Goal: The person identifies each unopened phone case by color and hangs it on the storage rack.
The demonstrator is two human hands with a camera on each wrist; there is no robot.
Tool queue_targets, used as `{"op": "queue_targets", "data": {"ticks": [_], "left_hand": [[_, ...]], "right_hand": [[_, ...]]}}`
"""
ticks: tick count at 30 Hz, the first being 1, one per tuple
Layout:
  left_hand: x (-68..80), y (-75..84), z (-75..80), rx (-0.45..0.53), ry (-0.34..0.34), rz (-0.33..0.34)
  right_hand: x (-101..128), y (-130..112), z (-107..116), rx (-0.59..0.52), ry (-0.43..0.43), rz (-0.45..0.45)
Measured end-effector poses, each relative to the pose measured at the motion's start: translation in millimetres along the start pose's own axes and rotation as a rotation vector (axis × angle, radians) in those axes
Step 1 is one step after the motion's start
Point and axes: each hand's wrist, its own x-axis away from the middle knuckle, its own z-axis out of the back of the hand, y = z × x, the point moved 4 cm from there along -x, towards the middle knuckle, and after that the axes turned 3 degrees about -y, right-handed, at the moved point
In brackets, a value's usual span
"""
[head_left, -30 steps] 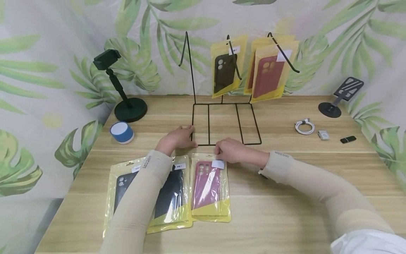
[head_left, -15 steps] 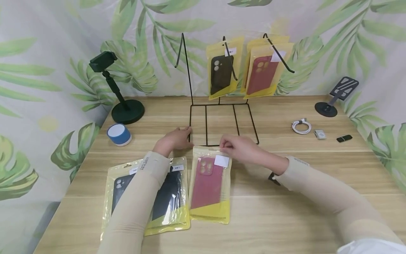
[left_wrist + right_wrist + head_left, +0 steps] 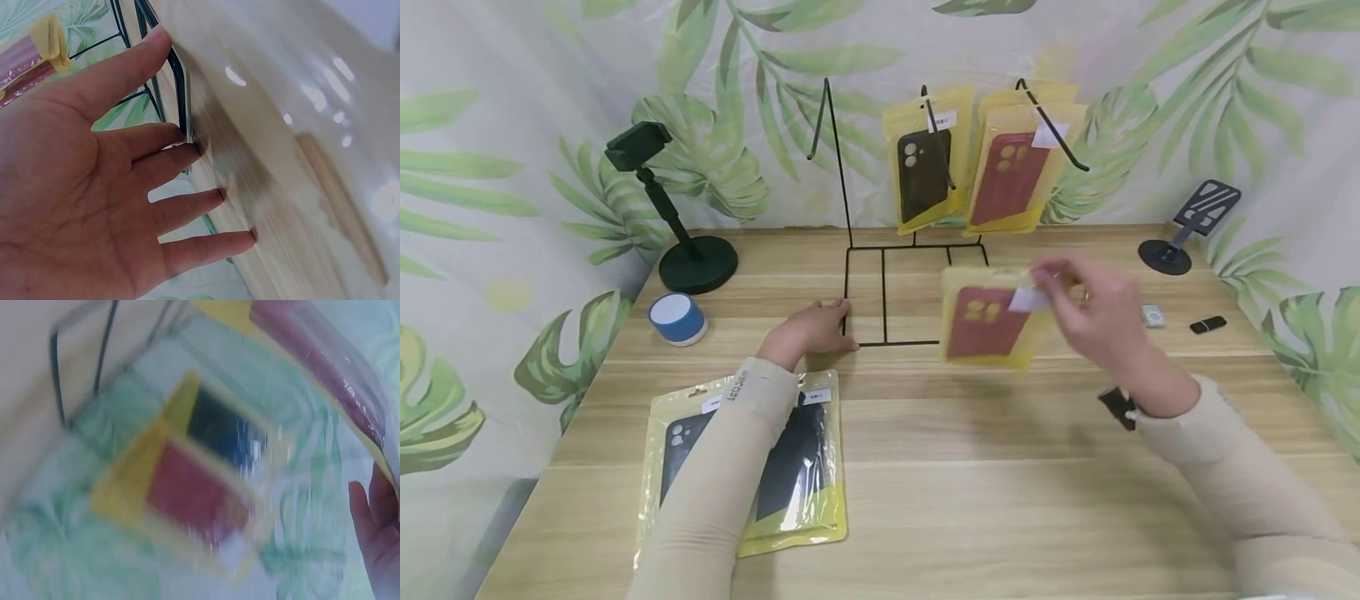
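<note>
My right hand pinches the top corner of a clear-and-yellow pouch holding a red phone case, raised above the table in front of the black wire display rack. The right wrist view shows this lifted pouch at the upper right, with part of the hand below it. My left hand rests at the rack's front left corner. In the left wrist view its fingers are straight and spread against the table, and the thumb touches the black wire. Two pouches with dark phone cases lie partly under the left forearm.
On the rack's middle hook hangs a pouched black case; pouched red cases hang on the right hook. A dark green stand and blue round box stand left. A phone stand and black stick are right.
The red phone case pouch has left the table, lifted up and to the right by my right hand. My left hand stays at the rack's corner.
</note>
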Motion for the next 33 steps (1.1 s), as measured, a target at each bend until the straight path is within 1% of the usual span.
{"op": "queue_targets", "data": {"ticks": [4,6,9,12,15,19,22,25,33], "left_hand": [[-0.2,-0.8,-0.8,0.002,0.003,-0.003],[-0.2,-1.5,-1.4,0.005,0.002,-0.002],[0.1,-1.9,-2.2,0.007,-0.004,0.003],[0.0,-1.7,-2.4,0.006,-0.006,0.004],[-0.7,-1.7,-2.3,-0.003,-0.001,0.001],[-0.9,-1.3,-2.4,-0.006,0.003,-0.002],[-0.3,-1.1,-2.3,0.000,0.002,-0.003],[-0.4,-1.3,-2.1,0.003,0.003,-0.005],[-0.7,-2.0,-1.8,-0.007,-0.002,0.001]], "right_hand": [[-20,16,28,0.052,0.188,-0.107],[-29,26,37,0.072,0.232,-0.178],[-37,39,44,0.116,0.260,-0.262],[-43,49,46,0.140,0.255,-0.316],[-49,57,45,0.147,0.234,-0.315],[-57,64,39,0.155,0.192,-0.273],[-62,71,32,0.159,0.168,-0.292],[-68,79,26,0.167,0.149,-0.344],[-88,100,12,0.231,0.074,-0.439]]}}
